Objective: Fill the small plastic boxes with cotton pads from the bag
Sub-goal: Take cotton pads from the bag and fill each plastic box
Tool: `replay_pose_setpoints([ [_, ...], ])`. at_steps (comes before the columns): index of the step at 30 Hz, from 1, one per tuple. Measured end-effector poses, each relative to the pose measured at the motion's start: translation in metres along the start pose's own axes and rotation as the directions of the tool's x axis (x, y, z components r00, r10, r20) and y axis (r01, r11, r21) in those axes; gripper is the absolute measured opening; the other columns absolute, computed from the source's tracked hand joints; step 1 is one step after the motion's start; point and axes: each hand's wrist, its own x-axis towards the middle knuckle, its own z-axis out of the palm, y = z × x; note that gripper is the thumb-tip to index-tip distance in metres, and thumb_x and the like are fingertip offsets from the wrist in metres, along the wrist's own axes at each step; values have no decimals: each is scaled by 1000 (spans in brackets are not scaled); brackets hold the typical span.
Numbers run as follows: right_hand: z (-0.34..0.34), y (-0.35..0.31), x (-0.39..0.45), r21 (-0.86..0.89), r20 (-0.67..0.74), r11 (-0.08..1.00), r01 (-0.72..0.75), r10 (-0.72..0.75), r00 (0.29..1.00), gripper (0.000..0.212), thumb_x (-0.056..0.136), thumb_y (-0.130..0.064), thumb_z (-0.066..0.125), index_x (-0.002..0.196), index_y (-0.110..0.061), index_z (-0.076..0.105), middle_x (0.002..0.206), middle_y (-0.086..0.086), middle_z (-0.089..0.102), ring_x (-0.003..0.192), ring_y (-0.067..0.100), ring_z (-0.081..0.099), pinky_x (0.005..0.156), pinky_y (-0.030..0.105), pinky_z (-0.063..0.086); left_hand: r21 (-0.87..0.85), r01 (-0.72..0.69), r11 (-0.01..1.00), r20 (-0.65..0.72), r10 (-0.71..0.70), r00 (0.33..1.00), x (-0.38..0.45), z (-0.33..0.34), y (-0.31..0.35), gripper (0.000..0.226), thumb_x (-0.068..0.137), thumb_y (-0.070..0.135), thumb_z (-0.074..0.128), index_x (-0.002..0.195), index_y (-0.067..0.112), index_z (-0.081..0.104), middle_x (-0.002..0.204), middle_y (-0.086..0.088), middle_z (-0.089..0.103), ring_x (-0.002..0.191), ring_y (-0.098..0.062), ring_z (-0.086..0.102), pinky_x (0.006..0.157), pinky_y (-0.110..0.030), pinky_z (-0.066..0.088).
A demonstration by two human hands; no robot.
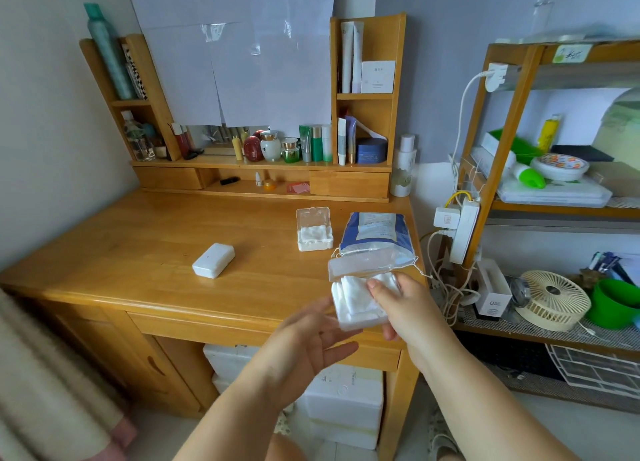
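Note:
My right hand [401, 304] grips a small open plastic box [353, 317] over the desk's front right corner, thumb pressing on the white cotton pads inside; its clear lid [360, 265] stands up behind. My left hand [304, 343] is below and left of it, fingers straight, fingertips touching the box's lower left side. The blue and clear bag of cotton pads [375, 235] lies on the desk just behind the held box. A second open box [314, 233] holding pads stands left of the bag. A closed white box [213, 260] lies mid-desk.
The wooden desk [138, 252] has a back shelf crowded with cosmetic bottles and jars [277, 147]. A wooden rack [519, 183] with a power strip [464, 232], cables, a fan [554, 301] and a green tub stands at the right. White foam boxes [343, 401] sit under the desk.

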Motion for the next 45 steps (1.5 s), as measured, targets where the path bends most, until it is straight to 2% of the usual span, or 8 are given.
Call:
replay_pose_setpoints([
  [5, 0, -5, -3, 55, 79, 998, -21, 17, 997, 16, 92, -36, 56, 92, -21, 62, 41, -10, 52, 32, 8, 43, 35, 17, 32, 117, -60, 991, -63, 68, 996, -1, 8, 9, 58, 77, 40, 63, 132, 29, 47, 116, -12, 68, 100, -32, 67, 78, -37, 55],
  [9, 0, -9, -7, 45, 108, 999, 6, -11, 994, 17, 91, -39, 57, 87, -23, 62, 43, -8, 53, 34, 9, 46, 36, 18, 34, 238, -153, 959, -165, 195, 967, 3, 22, 2, 23, 91, 17, 60, 112, 26, 61, 92, -12, 72, 77, -28, 70, 64, -30, 56],
  [15, -6, -15, -11, 224, 299, 964, -147, 75, 951, 13, 91, -21, 56, 101, -16, 62, 53, 1, 57, 43, 13, 52, 44, 24, 40, 313, -295, 903, -173, 359, 917, 3, 21, 1, 40, 91, -1, 49, 108, 34, 58, 85, -9, 70, 64, -29, 66, 47, -27, 48],
  [19, -13, -17, -15, 336, 348, 930, -145, 20, 937, 39, 89, -3, 55, 116, -30, 56, 78, 12, 63, 49, 20, 57, 45, 27, 44, 356, -298, 886, -115, 358, 927, 1, 19, 5, 21, 89, 7, 52, 97, 25, 58, 87, -4, 67, 69, -23, 64, 56, -27, 50],
  [25, -17, -19, -21, 431, 355, 890, -148, -17, 935, 38, 88, -5, 59, 116, -30, 58, 90, 8, 63, 50, 20, 58, 44, 25, 46, 546, -405, 734, 7, 480, 877, -2, 21, 11, 23, 95, -1, 48, 104, 14, 63, 110, 5, 63, 90, -2, 60, 69, -10, 43],
  [34, -22, -25, -26, 617, 474, 761, -202, -153, 867, 57, 55, -22, 75, 110, -15, 63, 80, 8, 65, 45, 15, 55, 40, 22, 46, 492, -481, 726, 97, 503, 859, -9, 26, 22, 37, 81, 31, 57, 112, 11, 65, 114, -9, 66, 105, -17, 61, 84, -21, 47],
  [38, -21, -26, -26, 625, 452, 759, -186, -157, 878, 56, 54, -25, 77, 107, -14, 64, 78, 9, 66, 44, 13, 54, 39, 21, 45, 509, -491, 707, 71, 534, 842, -12, 32, 22, 34, 79, 30, 65, 111, 16, 67, 111, -8, 67, 103, -26, 62, 89, -42, 50],
  [45, -24, -25, -27, 689, 483, 698, -196, -240, 842, 78, 45, -32, 94, 116, -19, 62, 93, 8, 68, 59, 14, 62, 51, 23, 54, 483, -490, 726, 20, 551, 834, -13, 38, 28, 29, 79, 30, 69, 104, 16, 72, 109, -4, 70, 104, -21, 64, 91, -42, 51],
])
